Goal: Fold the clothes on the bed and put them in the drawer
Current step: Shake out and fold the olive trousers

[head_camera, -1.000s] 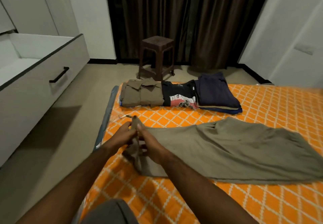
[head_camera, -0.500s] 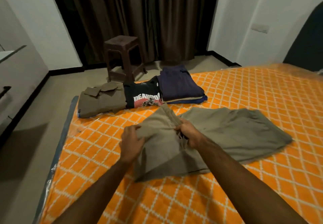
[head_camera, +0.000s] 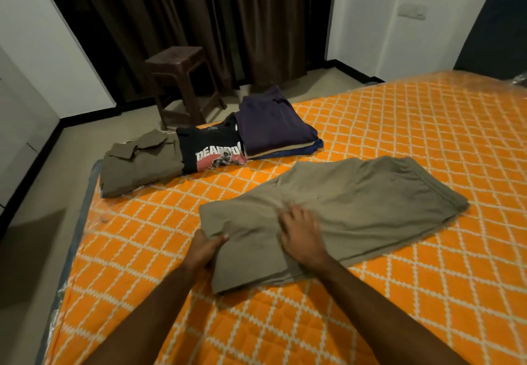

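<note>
The olive trousers [head_camera: 336, 208] lie partly folded on the orange quilted bed [head_camera: 399, 293], one folded end toward the person and the elastic waistband toward the right. The left hand [head_camera: 204, 249] grips the near-left edge of the fold, thumb on top and fingers tucked under the cloth. The right hand [head_camera: 299, 232] lies flat on top of the trousers with fingers spread, pressing the fabric and holding nothing; its fingertips are blurred.

Bare bed surface spreads wide to the right and in front of the trousers, and a narrower strip separates them from the bed's left edge. Along the far-left corner sit the folded clothes: an olive collared shirt [head_camera: 139, 165] reaching the mattress edge, a black printed T-shirt [head_camera: 211, 148] touching it, and a dark purple stack [head_camera: 271, 125] overlapping the T-shirt.

A brown plastic stool [head_camera: 182, 79] stands on the floor just beyond, before dark curtains [head_camera: 214, 17]. The drawer is out of view. Both forearms are cut off by the lower frame.
</note>
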The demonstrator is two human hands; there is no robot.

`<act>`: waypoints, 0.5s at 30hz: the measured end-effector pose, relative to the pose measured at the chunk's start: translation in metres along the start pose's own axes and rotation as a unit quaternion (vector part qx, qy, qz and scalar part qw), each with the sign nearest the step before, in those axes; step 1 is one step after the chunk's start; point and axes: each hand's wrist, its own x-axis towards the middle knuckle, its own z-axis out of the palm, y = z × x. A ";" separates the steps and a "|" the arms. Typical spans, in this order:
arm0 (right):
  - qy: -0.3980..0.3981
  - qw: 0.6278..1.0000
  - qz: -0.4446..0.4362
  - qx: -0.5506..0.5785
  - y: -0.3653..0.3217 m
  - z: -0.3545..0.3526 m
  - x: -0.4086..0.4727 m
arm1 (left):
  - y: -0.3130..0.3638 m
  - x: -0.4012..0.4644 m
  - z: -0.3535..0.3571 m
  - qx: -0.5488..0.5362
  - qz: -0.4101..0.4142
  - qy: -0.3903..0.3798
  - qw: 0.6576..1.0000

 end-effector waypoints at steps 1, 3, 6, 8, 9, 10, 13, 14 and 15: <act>-0.052 0.998 -0.024 0.011 -0.001 0.008 -0.001 | 0.000 -0.003 0.002 -0.001 0.014 0.012 1.000; -0.139 0.988 -0.006 0.059 -0.002 0.017 -0.003 | 0.006 -0.010 0.001 -0.006 0.026 0.038 0.999; -0.145 0.980 0.049 0.129 -0.015 0.015 -0.002 | 0.027 -0.023 -0.011 -0.041 0.046 0.042 0.997; -0.158 0.964 0.097 0.190 -0.032 0.015 0.003 | 0.041 -0.028 -0.025 -0.061 0.050 0.038 0.996; -0.169 0.955 0.111 0.216 -0.044 0.014 0.005 | 0.050 -0.035 -0.034 -0.074 0.047 0.038 0.995; -0.177 0.948 0.116 0.239 -0.061 0.014 0.004 | 0.061 -0.045 -0.048 -0.081 0.045 0.038 0.995; -0.186 0.926 0.115 0.308 -0.109 0.017 -0.002 | 0.090 -0.067 -0.079 -0.089 0.059 0.019 0.994; -0.186 0.911 0.115 0.350 -0.125 0.017 -0.006 | 0.098 -0.075 -0.087 -0.081 0.070 0.014 0.994; -0.187 0.887 0.110 0.408 -0.143 0.014 -0.013 | 0.107 -0.086 -0.095 -0.078 0.083 0.011 0.993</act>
